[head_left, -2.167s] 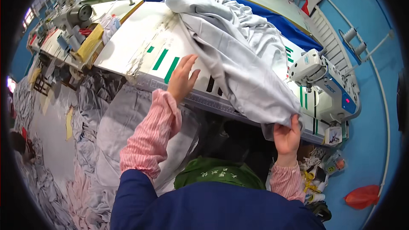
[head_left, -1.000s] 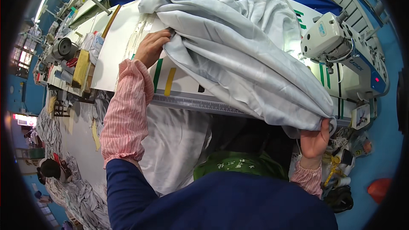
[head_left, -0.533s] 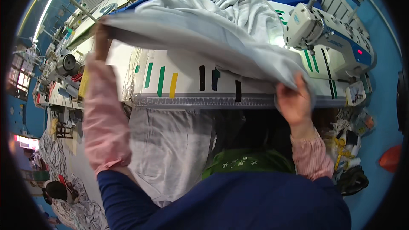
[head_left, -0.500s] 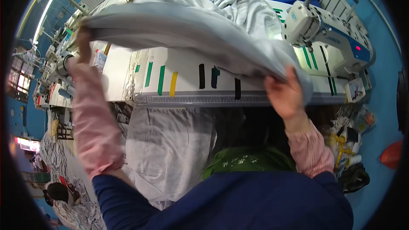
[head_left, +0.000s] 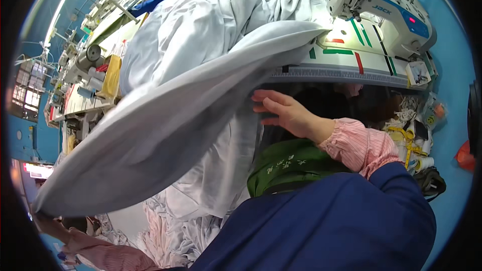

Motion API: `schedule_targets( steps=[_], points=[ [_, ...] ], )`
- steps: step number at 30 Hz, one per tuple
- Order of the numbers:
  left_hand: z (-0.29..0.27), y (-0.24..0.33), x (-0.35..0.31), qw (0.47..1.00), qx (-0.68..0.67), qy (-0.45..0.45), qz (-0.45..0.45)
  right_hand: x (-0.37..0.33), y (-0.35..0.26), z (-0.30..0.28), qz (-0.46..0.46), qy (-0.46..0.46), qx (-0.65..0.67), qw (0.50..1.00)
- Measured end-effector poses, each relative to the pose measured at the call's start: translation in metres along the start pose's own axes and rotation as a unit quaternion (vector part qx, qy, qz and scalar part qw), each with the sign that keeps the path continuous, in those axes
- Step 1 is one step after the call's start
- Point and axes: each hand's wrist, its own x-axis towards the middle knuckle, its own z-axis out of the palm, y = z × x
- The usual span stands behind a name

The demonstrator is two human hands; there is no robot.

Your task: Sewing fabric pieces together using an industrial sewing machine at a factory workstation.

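Observation:
A large pale grey-blue fabric (head_left: 150, 135) stretches slantwise from the sewing table down to the lower left, its edge lifted and billowing. At that far lower-left corner, my left hand (head_left: 50, 225) is closed on the fabric, its fingers partly hidden by the cloth and shadow. My right hand (head_left: 290, 114) is held in front of the table edge with fingers apart and nothing in them, close to the fabric's underside. Near the needle area of the white and blue sewing machine (head_left: 386, 12), the cloth's other end lies on the table.
A ruler strip (head_left: 346, 76) runs along the front edge of the table, whose top bears coloured tape marks. Yellow measuring tape (head_left: 409, 140) and thread spools lie at the right. Pale garments (head_left: 170, 231) are heaped below left. More sewing machines stand along the left.
My left hand has swung down and back to the lower left, drawing the fabric across the table edge. My right hand has let go of the cloth and moved left and slightly down.

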Motion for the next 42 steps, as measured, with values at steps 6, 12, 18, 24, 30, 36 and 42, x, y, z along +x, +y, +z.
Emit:
schedule_targets(
  steps=[6,12,18,24,30,36,42],
  points=[
    [0.022,-0.007,-0.125,0.992,0.125,-0.007,0.021,-0.028,-0.011,-0.008,-0.133,0.009,-0.371,0.919],
    [0.029,0.008,-0.179,0.979,0.163,0.032,0.116,-0.009,-0.043,0.01,-0.498,0.097,-0.654,0.561],
    [0.011,-0.005,-0.224,0.996,0.007,0.075,-0.052,0.011,-0.05,0.026,-0.475,0.008,-0.734,0.485],
    [-0.028,-0.048,-0.371,0.952,-0.078,-0.174,-0.238,-0.069,0.019,-0.034,-0.397,-0.068,-0.806,0.434],
    [0.088,-0.005,-0.536,0.568,0.088,-0.813,-0.096,-0.088,0.086,-0.121,-0.168,-0.056,-0.91,0.375],
    [0.298,0.209,-0.484,0.759,-0.255,-0.598,0.044,-0.072,0.087,-0.129,0.069,-0.042,-0.842,0.533],
    [0.489,0.385,-0.446,0.849,-0.065,-0.435,0.294,-0.043,0.082,-0.121,0.004,0.04,-0.856,0.515]
  ],
)
